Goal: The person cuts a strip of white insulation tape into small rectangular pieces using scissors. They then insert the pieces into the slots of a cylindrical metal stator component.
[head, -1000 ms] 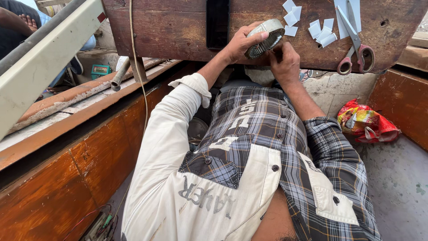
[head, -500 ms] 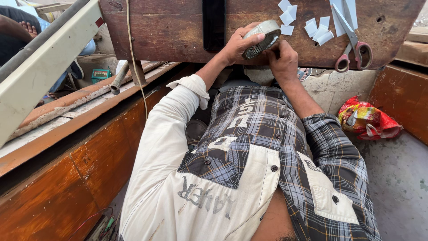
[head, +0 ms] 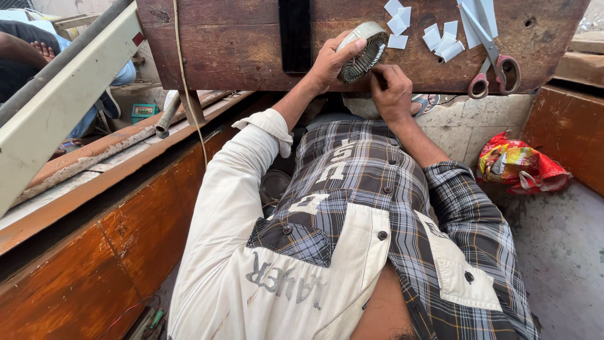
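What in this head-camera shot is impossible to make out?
- Round ribbed part in the left hand: its near side is covered by that hand's fingers, so its kind is unclear.
- Right hand: its fingertips are curled under at the part's rim; any small item pinched there is hidden.
- Scissors: blade tips are cut off by the top edge.
- Under the wooden bench: shadowed and blocked by the arms.

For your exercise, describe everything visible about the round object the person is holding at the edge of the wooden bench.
The round object is a ring with a pale grey-green outer band and a dark, finely ribbed inner face. It is tilted at the wooden bench edge. The left hand grips it; the right hand fingertips touch its lower rim.
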